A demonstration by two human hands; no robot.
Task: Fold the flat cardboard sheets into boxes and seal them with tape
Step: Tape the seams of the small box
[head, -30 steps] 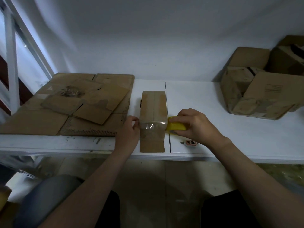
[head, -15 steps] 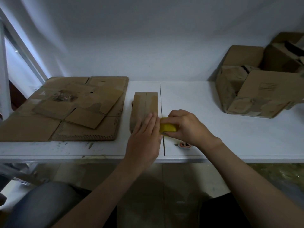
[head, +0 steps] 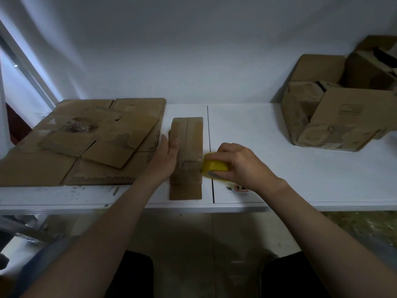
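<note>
White table [head: 279, 168], two panels meeting at a dark seam [head: 208, 125]. Left end: flat cardboard sheets [head: 64, 168], stacked overlapping, reaching the front edge. Centre, just left of the seam: small cardboard box [head: 190, 134], one flap lying flat toward the front edge. Right rear: heap of worn assembled cartons [head: 335, 125]. Near the front edge, right of the seam: small printed label [head: 240, 187]. Dark scuffs mark the front edge at left.

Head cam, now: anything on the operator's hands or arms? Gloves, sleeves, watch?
Nothing worn shows. Left hand, right hand: no gloves, no rings visible. Left forearm and right forearm bare to the frame edge: no sleeve, watch or band.
</note>
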